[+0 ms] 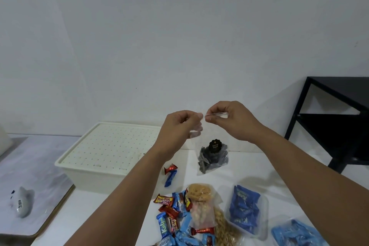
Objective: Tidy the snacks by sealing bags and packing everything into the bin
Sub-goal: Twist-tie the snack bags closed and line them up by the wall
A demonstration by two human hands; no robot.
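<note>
A clear plastic bag (212,158) with dark snacks and a black round label hangs above the white table. My left hand (179,128) and my right hand (231,120) both pinch its top strip, fingertips nearly touching at the middle. The cream bin (95,173) with a perforated lid stands to the left, behind my left forearm. Loose snacks lie near me: several red and blue wrapped candy bars (173,213), a clear bag of pale crackers (201,207), and a clear bag of blue packets (244,211).
A red and a blue bar (169,173) lie apart beside the bin. Another bag of blue packets (295,233) sits at the bottom right. A black shelf frame (337,124) stands to the right. A grey toy (22,201) rests on a lower surface at left.
</note>
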